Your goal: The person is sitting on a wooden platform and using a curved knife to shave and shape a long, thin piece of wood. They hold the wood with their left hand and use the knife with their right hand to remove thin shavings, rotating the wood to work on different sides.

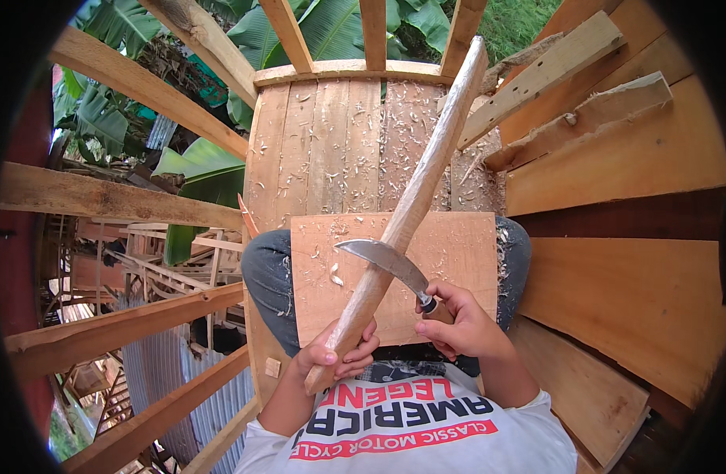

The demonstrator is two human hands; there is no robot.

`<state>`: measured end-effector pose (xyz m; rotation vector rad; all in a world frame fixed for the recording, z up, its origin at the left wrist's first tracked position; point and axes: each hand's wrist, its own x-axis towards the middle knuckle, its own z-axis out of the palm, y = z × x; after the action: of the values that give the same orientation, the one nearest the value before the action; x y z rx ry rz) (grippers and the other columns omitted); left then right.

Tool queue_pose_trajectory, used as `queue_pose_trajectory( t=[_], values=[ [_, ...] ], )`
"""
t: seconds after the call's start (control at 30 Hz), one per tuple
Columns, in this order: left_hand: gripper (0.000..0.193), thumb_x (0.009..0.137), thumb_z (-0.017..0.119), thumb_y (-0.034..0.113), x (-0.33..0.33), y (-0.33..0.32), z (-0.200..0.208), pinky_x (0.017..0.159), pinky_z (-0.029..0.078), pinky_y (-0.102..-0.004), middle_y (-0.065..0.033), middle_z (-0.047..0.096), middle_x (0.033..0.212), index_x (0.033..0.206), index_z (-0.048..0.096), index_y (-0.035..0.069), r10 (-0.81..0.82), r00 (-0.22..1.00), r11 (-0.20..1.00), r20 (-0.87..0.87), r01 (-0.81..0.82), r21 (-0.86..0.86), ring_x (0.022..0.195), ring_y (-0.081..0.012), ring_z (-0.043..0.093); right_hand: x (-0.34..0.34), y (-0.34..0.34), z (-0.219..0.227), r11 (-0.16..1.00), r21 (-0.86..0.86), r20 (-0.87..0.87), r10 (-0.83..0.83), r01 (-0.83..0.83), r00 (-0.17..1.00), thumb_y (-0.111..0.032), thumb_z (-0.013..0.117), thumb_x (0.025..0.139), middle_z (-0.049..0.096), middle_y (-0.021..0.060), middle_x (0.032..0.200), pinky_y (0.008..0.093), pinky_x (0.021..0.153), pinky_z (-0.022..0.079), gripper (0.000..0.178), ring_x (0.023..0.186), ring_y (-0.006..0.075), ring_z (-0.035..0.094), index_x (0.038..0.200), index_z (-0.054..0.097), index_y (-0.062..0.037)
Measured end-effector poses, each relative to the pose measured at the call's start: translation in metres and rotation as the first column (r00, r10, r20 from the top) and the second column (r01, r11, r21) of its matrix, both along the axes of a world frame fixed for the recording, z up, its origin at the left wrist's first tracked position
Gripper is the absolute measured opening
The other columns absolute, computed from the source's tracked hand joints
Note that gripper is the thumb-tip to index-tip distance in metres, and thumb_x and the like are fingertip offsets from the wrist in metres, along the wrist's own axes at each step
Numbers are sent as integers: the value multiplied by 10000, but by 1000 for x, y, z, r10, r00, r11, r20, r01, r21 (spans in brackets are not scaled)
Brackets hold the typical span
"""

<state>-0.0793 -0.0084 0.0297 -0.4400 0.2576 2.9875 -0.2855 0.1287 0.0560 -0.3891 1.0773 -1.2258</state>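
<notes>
A long, pale, roughly carved wooden piece [426, 170] slants from my lap up to the far right. My left hand [343, 351] is wrapped round its near end. In my right hand [461, 320] is a knife with a curved blade [388, 257] and a short wooden handle, closed in my fingers. The blade lies across the lower half of the carved piece, its tip pointing left. Under both, a flat wooden board [323, 261] rests over my legs, with a few shavings on it.
Curled shavings litter the plank floor [327, 142] ahead. Wooden railing bars [134, 205] run along the left and far sides. At the right lean wide boards [623, 300] and rough offcuts [544, 79]. Corrugated metal sheets [165, 395] and banana leaves [323, 35] show beyond the railing.
</notes>
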Motion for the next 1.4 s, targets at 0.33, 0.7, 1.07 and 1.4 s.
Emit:
queue_pose_trajectory(
  t=[0.33,0.7,1.07,1.4],
  values=[
    [603,626,766,237,-3,14,14,449,351,-175,-19,401,716,1016,353,36,-13,999,997,29,11,71,509,-74,422,-33,21,-8,951,-210,-627,-309,227,715,-97,571,896,576,30,705,252,459,400,109,509,81,535,952,545,-7],
    [653,590,775,394,-15,28,37,418,283,-160,11,375,670,988,381,57,-24,960,860,278,162,-484,488,-42,337,-19,26,-18,977,-121,-932,-173,175,318,-518,604,829,534,124,500,405,478,457,525,495,318,582,607,570,-44],
    [651,589,801,326,-12,39,48,454,320,-171,4,388,682,999,374,55,-24,956,926,294,132,-353,511,-62,356,-46,16,-36,945,-204,-978,-207,257,-13,-664,615,729,512,107,465,375,432,445,636,446,287,570,540,546,-61],
    [680,625,760,453,25,46,48,485,285,-183,5,363,696,1010,368,52,-146,974,837,172,214,-504,546,-48,314,-121,35,-35,682,-140,-947,-305,718,105,-556,557,863,401,157,480,366,478,374,662,458,231,438,595,504,47]
  ],
)
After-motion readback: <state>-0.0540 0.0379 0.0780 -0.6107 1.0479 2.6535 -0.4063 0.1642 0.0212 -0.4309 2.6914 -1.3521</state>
